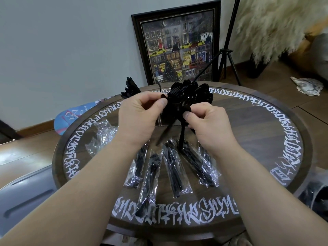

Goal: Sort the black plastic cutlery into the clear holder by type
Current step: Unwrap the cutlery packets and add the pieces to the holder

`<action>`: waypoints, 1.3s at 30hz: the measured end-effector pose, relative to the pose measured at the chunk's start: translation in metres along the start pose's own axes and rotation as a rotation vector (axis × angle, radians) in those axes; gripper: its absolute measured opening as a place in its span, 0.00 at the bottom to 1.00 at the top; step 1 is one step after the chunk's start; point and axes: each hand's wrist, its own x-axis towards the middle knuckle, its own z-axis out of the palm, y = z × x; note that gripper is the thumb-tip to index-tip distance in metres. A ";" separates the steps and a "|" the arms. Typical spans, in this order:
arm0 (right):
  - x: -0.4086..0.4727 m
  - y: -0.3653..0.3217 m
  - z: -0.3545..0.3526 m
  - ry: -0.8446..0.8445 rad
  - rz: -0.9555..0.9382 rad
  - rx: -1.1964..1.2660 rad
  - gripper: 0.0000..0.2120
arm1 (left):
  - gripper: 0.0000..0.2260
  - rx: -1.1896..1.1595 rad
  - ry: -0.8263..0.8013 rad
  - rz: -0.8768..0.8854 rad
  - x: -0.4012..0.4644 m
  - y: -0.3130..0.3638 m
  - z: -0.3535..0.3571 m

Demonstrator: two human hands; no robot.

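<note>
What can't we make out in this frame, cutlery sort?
Head view only:
- Clear holder: mostly hidden by both hands; compartments unreadable.
- Piece in left hand and piece in right hand: type unclear, ends covered by fingers.
- Wrapped packets: glare on plastic, contents blur together.
- Cutlery in holder: black on black, no count.

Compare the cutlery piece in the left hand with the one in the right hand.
The left hand pinches a piece whose handle slants down toward the left; the right hand pinches a piece hanging nearly upright. The left piece's head sits higher. Both are black plastic, held above the wrapped packets.
</note>
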 end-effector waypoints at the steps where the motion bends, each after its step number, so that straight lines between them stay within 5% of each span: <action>1: 0.000 0.000 -0.001 0.020 0.001 -0.012 0.07 | 0.11 0.001 0.029 -0.008 0.003 0.002 -0.004; 11: 0.004 0.002 0.003 0.197 -0.041 -0.173 0.07 | 0.04 0.119 0.350 0.151 0.063 0.028 -0.062; 20: 0.005 0.003 0.011 0.186 -0.028 -0.201 0.07 | 0.05 0.312 0.296 0.206 0.065 0.013 -0.060; 31: 0.007 0.007 0.012 0.169 -0.079 -0.241 0.08 | 0.11 0.723 0.072 -0.056 0.055 -0.023 -0.038; 39: 0.010 0.010 0.012 0.148 -0.092 -0.251 0.07 | 0.15 0.973 -0.078 0.035 0.058 -0.039 -0.029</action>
